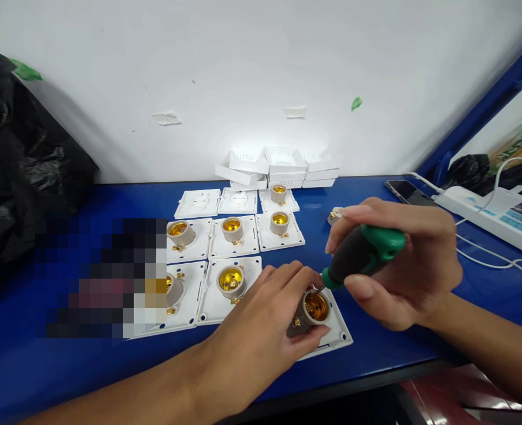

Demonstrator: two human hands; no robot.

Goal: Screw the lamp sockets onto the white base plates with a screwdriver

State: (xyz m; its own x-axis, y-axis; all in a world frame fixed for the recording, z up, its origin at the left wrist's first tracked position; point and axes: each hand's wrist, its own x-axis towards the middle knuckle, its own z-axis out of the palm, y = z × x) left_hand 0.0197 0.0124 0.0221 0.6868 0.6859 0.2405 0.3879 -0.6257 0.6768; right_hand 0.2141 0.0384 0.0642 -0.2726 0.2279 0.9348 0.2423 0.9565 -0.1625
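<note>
A white wall [225, 59] stands behind a blue table [31, 366].

nine square white plastic plates [198, 203] show, two bare and seven bearing round grey sockets [231, 282] with gold-coloured threads; one green-and-black screwdriver [358, 254], one long white power strip [511, 219], one dark phone [405, 190], two green scraps [356, 104].

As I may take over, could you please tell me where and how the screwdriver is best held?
I'd grip the screwdriver's thick handle, probably from the right: it leans, rounded butt high on the right, narrow end pointing down-left at the gold-lined socket.
</note>
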